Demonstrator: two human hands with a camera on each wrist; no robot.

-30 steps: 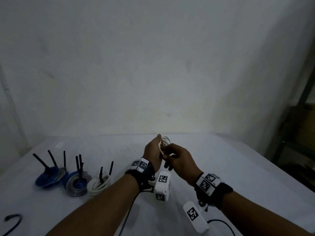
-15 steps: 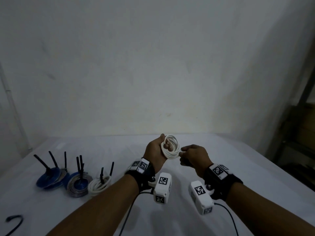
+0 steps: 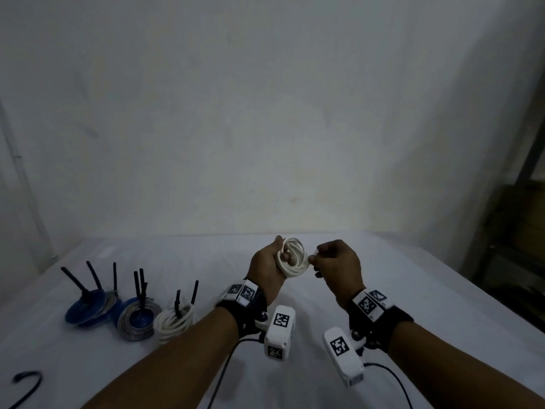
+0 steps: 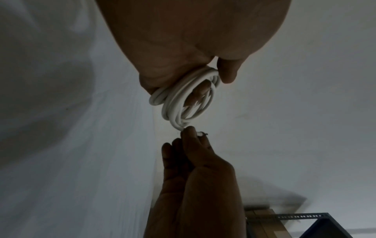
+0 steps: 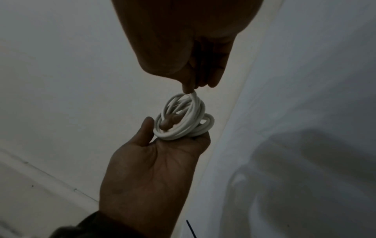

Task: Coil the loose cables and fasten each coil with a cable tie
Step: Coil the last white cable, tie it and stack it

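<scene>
A small coil of white cable [image 3: 292, 257] [image 4: 184, 99] [image 5: 183, 119] is held up above the table. My left hand [image 3: 269, 262] [image 5: 154, 154] grips the coil between thumb and curled fingers. My right hand [image 3: 336, 262] [image 4: 195, 153] sits just right of the coil and pinches the cable's free end [image 4: 200, 133] between thumb and forefinger. Fingertips show through the coil's middle.
Finished coils stand at the left of the white table [image 3: 413, 290]: blue ones [image 3: 88, 308], a grey and blue one [image 3: 137, 320] and a white one [image 3: 174, 320], each with black tie tails sticking up. A loose black cable tie [image 3: 26, 382] lies at the near left edge.
The right hand has drawn away from the coil to the right, still pinching the cable's end. The coil now shows fully in the left hand.
</scene>
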